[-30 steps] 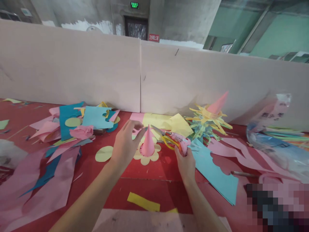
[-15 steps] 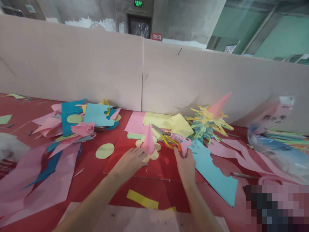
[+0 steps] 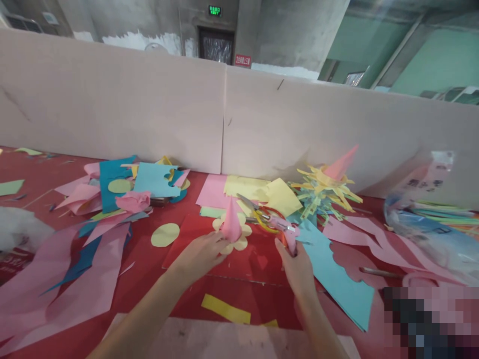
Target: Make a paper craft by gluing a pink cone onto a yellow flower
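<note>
The left hand [image 3: 202, 252] holds its fingers close together against the lower left side of a pink paper cone [image 3: 231, 219]; the thumb is partly hidden, so I cannot tell whether they pinch it. The cone stands on a pale yellow paper flower [image 3: 241, 243], its long axis upright, tip up. It lies just forward and right of those fingertips, making the left hand the nearer of the 2.

To the right, apart from the cone, the right hand [image 3: 298, 262] curls its fingers round the handle of a pink glue gun [image 3: 286, 228], whose nozzle points forward and left. Scissors [image 3: 266, 228] with yellow and red handles lie beside the nozzle.

Under the flower is a red board [image 3: 262, 269]. Farther out are a yellow disc [image 3: 165, 235] on the left, a light blue sheet [image 3: 339, 276] on the right and, beyond it, a fringed paper piece [image 3: 324, 182] topped by a 2nd pink cone [image 3: 340, 163]. Pale panels [image 3: 112, 99] stand behind.
</note>
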Available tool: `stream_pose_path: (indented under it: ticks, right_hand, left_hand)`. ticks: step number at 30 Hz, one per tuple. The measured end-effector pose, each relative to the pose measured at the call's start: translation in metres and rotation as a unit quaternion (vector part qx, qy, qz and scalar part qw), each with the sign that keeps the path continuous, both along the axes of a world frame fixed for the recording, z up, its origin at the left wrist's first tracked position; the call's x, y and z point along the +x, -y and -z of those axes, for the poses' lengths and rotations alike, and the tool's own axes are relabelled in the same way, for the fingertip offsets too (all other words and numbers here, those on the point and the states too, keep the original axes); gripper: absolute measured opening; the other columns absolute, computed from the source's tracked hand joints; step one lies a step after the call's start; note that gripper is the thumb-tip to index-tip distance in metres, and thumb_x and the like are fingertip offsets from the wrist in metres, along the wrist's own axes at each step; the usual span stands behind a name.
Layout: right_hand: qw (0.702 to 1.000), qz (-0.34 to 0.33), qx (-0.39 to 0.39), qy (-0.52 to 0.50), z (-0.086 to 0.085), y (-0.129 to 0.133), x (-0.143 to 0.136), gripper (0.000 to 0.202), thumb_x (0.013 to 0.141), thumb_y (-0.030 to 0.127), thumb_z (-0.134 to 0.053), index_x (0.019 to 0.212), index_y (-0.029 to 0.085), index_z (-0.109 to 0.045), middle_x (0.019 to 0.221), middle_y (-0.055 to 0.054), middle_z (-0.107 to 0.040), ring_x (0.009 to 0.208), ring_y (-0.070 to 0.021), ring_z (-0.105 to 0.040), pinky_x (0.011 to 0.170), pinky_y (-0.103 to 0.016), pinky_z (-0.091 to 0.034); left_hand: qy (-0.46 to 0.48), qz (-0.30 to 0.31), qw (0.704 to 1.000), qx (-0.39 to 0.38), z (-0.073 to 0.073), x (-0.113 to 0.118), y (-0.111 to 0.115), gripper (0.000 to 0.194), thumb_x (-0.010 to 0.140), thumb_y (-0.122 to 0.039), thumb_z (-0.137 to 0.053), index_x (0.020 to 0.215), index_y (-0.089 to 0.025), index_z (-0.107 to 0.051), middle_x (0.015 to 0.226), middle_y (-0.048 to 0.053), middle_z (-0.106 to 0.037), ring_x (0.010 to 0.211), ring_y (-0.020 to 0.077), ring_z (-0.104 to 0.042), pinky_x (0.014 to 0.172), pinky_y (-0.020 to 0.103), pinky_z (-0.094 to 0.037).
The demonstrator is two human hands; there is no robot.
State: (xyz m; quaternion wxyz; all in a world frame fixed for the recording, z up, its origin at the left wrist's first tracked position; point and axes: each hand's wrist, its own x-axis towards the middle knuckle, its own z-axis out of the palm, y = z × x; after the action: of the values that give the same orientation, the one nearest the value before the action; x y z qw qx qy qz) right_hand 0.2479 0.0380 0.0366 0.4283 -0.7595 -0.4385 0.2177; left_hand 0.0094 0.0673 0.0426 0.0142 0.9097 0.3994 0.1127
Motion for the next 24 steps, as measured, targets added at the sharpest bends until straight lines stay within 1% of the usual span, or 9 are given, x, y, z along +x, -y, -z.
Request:
stream_pose_path:
  ticks: [4, 8, 12, 17, 20, 24]
  right_hand:
    - [0.996, 0.005, -0.021, 0.082, 0.007, -0.002, 0.0, 0.04, 0.067, 0.057, -0.052, 0.082, 0.021, -0.051, 0.06, 0.002, -0.05, 0.055, -0.0164, -0.046, 0.054, -0.026, -0.035]
    - [0.992, -0.006, -0.024, 0.122, 0.011, -0.005, -0.001, 0.04, 0.069, 0.057, -0.049, 0.085, 0.021, -0.051, 0.064, 0.0, -0.051, 0.057, -0.0177, -0.047, 0.055, -0.027, -0.035]
    - [0.99, -0.008, -0.025, 0.135, 0.012, -0.005, -0.002, 0.04, 0.07, 0.058, -0.048, 0.086, 0.021, -0.051, 0.065, 0.0, -0.052, 0.058, -0.0177, -0.048, 0.055, -0.026, -0.035]
    - [0.991, -0.004, -0.029, 0.129, 0.013, -0.005, -0.001, 0.038, 0.069, 0.059, -0.049, 0.076, 0.022, -0.047, 0.06, 0.002, -0.048, 0.055, -0.0166, -0.046, 0.054, -0.025, -0.034]
    - [0.991, -0.004, -0.02, 0.131, 0.014, -0.005, -0.001, 0.038, 0.068, 0.059, -0.049, 0.077, 0.022, -0.047, 0.06, 0.002, -0.047, 0.054, -0.0162, -0.045, 0.052, -0.025, -0.033]
    - [0.992, -0.004, -0.019, 0.128, 0.013, -0.006, -0.001, 0.038, 0.068, 0.059, -0.049, 0.075, 0.022, -0.047, 0.059, 0.002, -0.046, 0.054, -0.0159, -0.045, 0.052, -0.025, -0.033]
  left_hand:
    - [-0.009, -0.022, 0.999, -0.034, -0.006, -0.001, 0.001, 0.019, 0.081, -0.016, -0.046, 0.097, -0.02, -0.057, 0.093, 0.003, -0.062, 0.084, 0.0143, -0.057, 0.071, 0.024, -0.045]
    - [-0.029, -0.027, 0.999, -0.032, -0.007, 0.001, 0.001, 0.021, 0.081, -0.015, -0.045, 0.099, -0.02, -0.056, 0.095, 0.003, -0.061, 0.086, 0.0147, -0.057, 0.07, 0.025, -0.045]
    - [-0.046, -0.018, 0.999, 0.004, -0.001, 0.005, 0.001, 0.016, 0.085, -0.019, -0.043, 0.093, -0.02, -0.058, 0.091, 0.003, -0.058, 0.085, 0.0146, -0.056, 0.07, 0.025, -0.045]
    - [-0.03, -0.023, 0.999, 0.03, 0.004, 0.009, -0.001, 0.02, 0.088, -0.024, -0.039, 0.09, -0.021, -0.059, 0.086, 0.002, -0.056, 0.081, 0.0141, -0.056, 0.07, 0.028, -0.044]
    - [-0.031, -0.015, 0.999, 0.036, 0.008, 0.011, -0.002, 0.022, 0.089, -0.021, -0.038, 0.087, -0.02, -0.06, 0.085, 0.003, -0.057, 0.082, 0.0155, -0.055, 0.072, 0.03, -0.044]
    - [-0.054, 0.014, 0.997, 0.062, 0.017, 0.013, -0.005, 0.023, 0.087, -0.011, -0.038, 0.087, -0.017, -0.059, 0.087, 0.005, -0.058, 0.089, 0.0183, -0.054, 0.078, 0.033, -0.043]
